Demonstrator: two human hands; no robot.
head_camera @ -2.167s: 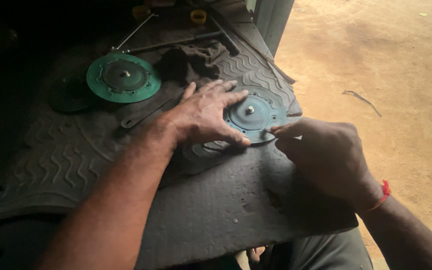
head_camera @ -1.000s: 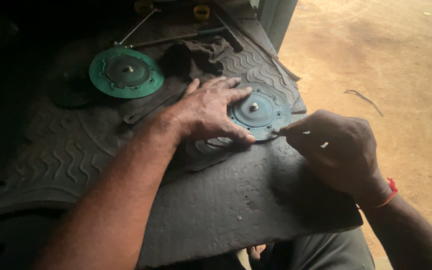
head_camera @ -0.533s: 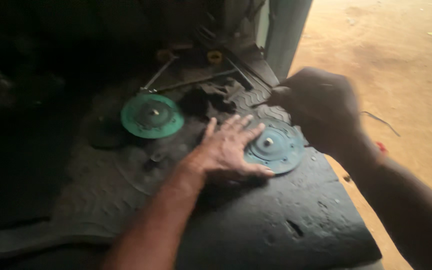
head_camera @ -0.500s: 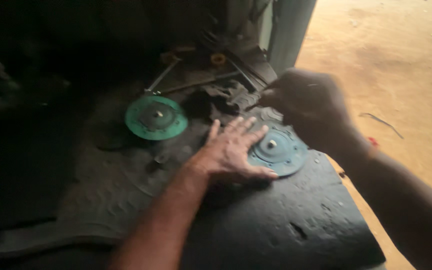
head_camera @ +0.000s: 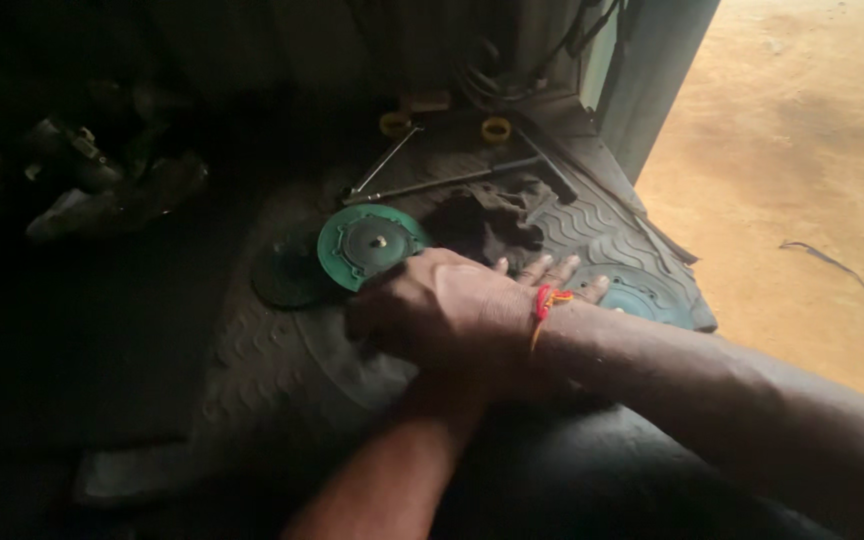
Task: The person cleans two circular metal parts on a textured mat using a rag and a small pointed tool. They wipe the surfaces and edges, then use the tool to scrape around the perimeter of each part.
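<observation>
Everything lay on a dark rubber mat (head_camera: 282,350) with wavy ridges, spread over the floor beside the open doorway. A green disc (head_camera: 367,245) with a bolt at its centre sat flat on it, and a dark disc (head_camera: 287,272) lay just beside that, to its left. A blue disc (head_camera: 647,297) rested near the mat's right edge. Between the green and blue discs sat a crumpled dark rag (head_camera: 487,222). Behind them lay a long hammer (head_camera: 472,177) and a thin metal rod (head_camera: 382,160), with two yellow rings (head_camera: 496,129) just beyond. My hands (head_camera: 452,312) rested on the mat.
</observation>
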